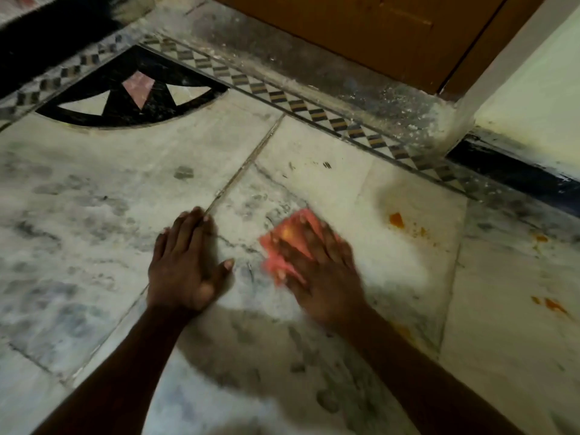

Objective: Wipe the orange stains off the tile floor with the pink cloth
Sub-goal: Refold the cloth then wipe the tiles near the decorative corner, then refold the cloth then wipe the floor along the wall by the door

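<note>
Head camera view, looking down at a pale marbled tile floor [119, 189] where a person kneels with both bare hands planted. Taking the pink cloth [287, 243] as the landmark: it lies flat on the floor near the middle of the picture, pinned under the right hand [317, 271], whose fingers are spread flat on top of it rather than curled around it. Just to the cloth's left, the left hand [188, 262] rests palm-down and empty on bare tile, fingers together, apparently as a brace. The wiping step seems to be in hand, since the right hand and cloth are smeared with motion blur. Orange stains [396, 220] remain to the cloth's right, apart from it, with more specks [550, 304] farther right and nearer the person, so the job looks partly done at best. The next move calls for sliding the pressed cloth rightward over the nearest blotch. Blur hides the cloth's folds and edges, and a yellowish patch on it may be picked-up stain or only light. Beyond the cloth, a wooden door [361, 29] is cut off by the top edge.
</note>
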Available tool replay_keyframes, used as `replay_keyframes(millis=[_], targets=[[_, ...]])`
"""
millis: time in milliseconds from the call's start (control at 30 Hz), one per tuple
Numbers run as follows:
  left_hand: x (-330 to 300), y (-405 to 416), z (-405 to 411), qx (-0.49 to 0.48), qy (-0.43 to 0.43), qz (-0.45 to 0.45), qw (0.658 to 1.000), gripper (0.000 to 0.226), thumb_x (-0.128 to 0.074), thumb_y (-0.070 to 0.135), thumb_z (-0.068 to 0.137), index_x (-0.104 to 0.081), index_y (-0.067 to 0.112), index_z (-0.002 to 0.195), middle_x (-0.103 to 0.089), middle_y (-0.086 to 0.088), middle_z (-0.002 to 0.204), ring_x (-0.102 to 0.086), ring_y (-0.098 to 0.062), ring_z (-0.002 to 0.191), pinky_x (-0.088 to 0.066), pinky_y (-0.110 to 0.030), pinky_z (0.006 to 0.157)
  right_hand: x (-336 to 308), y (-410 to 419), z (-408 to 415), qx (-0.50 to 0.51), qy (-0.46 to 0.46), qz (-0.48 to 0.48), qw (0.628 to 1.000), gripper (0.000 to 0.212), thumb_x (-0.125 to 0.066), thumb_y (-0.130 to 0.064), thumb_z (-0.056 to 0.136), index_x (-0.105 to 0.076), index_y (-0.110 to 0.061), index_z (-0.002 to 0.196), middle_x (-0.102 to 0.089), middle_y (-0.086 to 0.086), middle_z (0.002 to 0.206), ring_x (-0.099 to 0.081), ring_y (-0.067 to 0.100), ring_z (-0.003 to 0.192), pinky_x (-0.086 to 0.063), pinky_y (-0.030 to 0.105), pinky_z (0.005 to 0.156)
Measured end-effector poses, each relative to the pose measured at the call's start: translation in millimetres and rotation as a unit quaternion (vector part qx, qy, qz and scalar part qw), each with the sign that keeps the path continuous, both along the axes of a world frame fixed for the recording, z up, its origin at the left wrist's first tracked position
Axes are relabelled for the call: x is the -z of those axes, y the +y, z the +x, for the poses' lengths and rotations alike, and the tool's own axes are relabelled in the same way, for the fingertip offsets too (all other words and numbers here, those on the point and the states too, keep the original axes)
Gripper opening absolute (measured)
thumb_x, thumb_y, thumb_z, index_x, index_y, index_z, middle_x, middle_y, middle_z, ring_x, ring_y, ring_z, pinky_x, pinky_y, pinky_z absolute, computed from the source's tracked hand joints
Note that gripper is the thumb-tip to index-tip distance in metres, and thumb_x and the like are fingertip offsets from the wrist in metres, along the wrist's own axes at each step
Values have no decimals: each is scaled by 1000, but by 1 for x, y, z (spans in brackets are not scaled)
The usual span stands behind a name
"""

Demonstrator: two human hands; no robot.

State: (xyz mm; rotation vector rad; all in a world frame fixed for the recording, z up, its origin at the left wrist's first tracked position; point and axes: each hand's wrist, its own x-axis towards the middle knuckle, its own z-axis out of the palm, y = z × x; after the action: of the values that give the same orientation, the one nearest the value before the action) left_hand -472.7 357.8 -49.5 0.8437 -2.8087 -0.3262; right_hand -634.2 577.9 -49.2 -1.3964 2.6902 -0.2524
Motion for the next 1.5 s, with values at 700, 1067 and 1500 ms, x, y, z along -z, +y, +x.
replay_keyframes(millis=[700,1067,1500], targets=[[5,75,21,62,80,94,990,55,-38,42,108,-49,19,157,-37,-2,170,-31,-21,159,-27,-46,127,7,125,21,247,-23,-13,969,63,-20,-63,101,-29,-52,162,-18,-1,178,-21,37,160,-22,59,124],[-32,177,21,-77,220,378,896,48,-45,38,108,-61,10,144,-64,-7,145,-57,-22,138,-42,-23,113,-31,142,70,100,-311,-275,904,31,-58,-28,106,-73,-35,132,-64,-12,147,-58,-3,134,-46,21,114],[-111,268,22,175,184,329,909,35,-83,29,85,-76,23,119,-70,9,120,-66,-3,113,-45,-9,93,-123,172,85,297,-784,-475,267,81,-45,-72,99,-78,-1,120,-72,24,130,-77,36,99,-64,35,58]])
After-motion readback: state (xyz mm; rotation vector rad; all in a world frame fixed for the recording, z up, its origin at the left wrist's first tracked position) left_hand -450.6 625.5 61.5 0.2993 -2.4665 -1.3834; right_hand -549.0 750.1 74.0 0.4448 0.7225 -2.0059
